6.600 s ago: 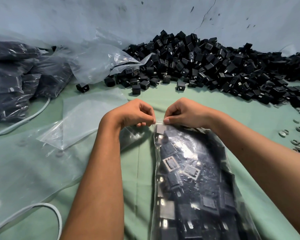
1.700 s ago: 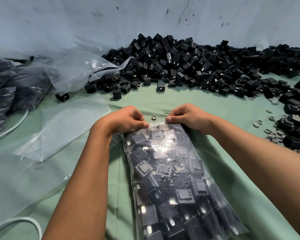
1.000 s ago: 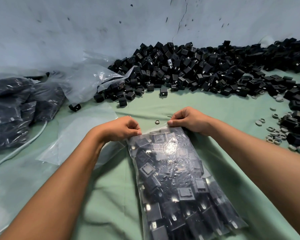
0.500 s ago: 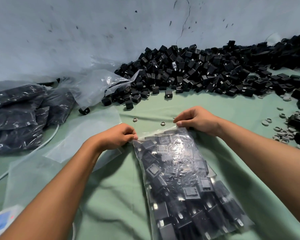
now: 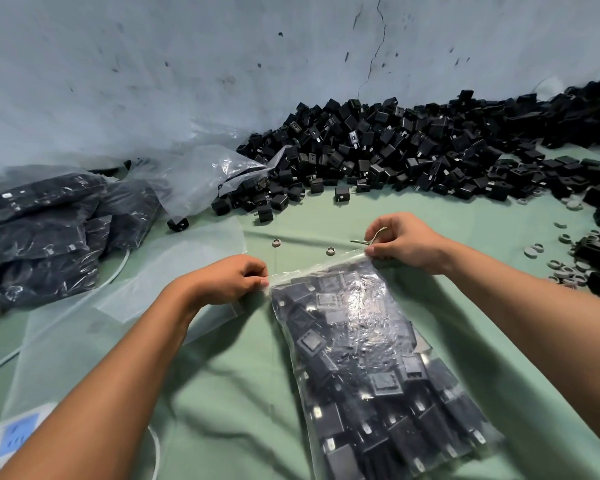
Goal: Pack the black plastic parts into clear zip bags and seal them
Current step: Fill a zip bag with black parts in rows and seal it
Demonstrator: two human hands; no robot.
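Left hand (image 5: pixel 229 282): fingers curled, pinches left corner of top edge of the clear zip bag filled w/ black plastic parts (image 5: pixel 371 368).
Right hand (image 5: pixel 404 242): thumb + fingers pinch right corner of same edge; hands apart, edge stretched between them.
Filled bag: lies flat on green cloth (image 5: pixel 222 393), centre-near, top end to far side.
Loose parts: big pile of black plastic parts (image 5: pixel 413 150) far-right, against pale blue wall (image 5: pixel 187 64).
Packed bags: stack of filled bags (image 5: pixel 39 230) far-left.
Empty bags: flat clear bags (image 5: pixel 160 271) left of the hands.
Small bits: grey rings (image 5: pixel 330 251) just beyond bag edge; more rings at right.
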